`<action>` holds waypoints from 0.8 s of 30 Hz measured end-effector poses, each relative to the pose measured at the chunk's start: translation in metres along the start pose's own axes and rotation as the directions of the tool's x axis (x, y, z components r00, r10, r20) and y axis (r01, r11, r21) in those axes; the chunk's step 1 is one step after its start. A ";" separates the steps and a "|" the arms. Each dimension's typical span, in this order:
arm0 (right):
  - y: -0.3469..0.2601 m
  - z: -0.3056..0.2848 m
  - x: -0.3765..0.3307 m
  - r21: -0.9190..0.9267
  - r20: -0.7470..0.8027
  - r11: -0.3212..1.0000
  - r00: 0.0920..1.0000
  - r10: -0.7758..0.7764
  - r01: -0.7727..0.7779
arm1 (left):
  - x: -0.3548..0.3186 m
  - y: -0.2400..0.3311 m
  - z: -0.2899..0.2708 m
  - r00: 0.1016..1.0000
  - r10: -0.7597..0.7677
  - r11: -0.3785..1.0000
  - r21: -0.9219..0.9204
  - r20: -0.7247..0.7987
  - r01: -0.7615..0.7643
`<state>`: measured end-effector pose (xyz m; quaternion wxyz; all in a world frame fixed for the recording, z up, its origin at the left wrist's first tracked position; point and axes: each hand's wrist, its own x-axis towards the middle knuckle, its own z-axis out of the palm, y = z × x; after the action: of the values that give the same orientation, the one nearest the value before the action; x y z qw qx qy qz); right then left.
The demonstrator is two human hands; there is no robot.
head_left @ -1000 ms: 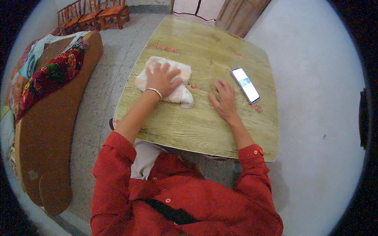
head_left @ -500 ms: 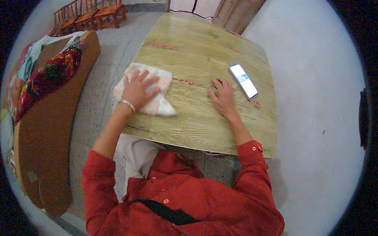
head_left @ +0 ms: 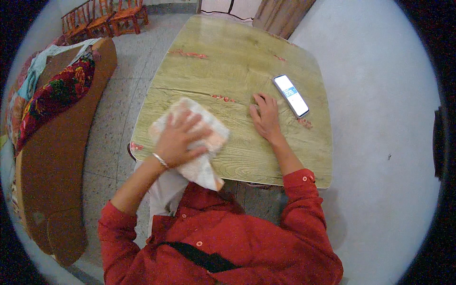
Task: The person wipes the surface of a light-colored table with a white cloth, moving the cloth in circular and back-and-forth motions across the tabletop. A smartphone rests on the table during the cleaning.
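Under my left hand [head_left: 178,140] lies a white and pale orange cloth [head_left: 214,127], pressed against the wooden-patterned table [head_left: 237,57]. The fingers of that hand are spread over the cloth, a little blurred, and one corner hangs past the near edge. My right hand [head_left: 267,119] rests on the tabletop right of the middle, fingers loosely bent and apart, holding nothing. Just beyond it to the right, a phone [head_left: 291,96] lies face up with its screen lit, not touched by the hand.
A white wall [head_left: 375,95] runs along the table's right side. To the left stands a brown curved couch [head_left: 71,137] with colourful fabrics [head_left: 57,97] on it. Wooden chairs [head_left: 99,21] stand at the far left, and a brown curtain-like panel [head_left: 282,16] hangs behind the table.
My left hand has slid the cloth toward me and to the right, so its corner now passes the near edge. My right hand has stayed in place.
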<state>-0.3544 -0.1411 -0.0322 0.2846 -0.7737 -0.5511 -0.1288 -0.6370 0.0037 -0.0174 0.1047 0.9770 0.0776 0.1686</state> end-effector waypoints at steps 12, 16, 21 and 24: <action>-0.004 -0.002 0.010 0.020 -0.024 0.997 0.997 -0.071 0.071 | 0.070 -0.041 0.019 0.967 -0.241 0.954 0.162 -0.077 0.251; 0.000 0.002 0.005 0.002 -0.040 0.997 0.996 -0.076 0.076 | 0.029 0.011 0.013 1.000 0.028 0.999 0.031 -0.007 -0.027; -0.006 -0.004 0.004 -0.039 -0.009 0.998 0.999 -0.052 0.052 | -0.010 -0.019 -0.019 0.996 -0.074 0.996 0.055 0.058 0.071; -0.008 -0.004 0.004 -0.052 -0.014 0.997 0.999 -0.053 0.052 | 0.004 -0.070 -0.013 0.978 -0.206 0.970 0.137 0.013 0.202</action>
<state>-0.3604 -0.1381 -0.0246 0.2651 -0.7651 -0.5655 -0.1564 -0.6461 0.0746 -0.0204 0.0562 0.9709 0.1875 0.1379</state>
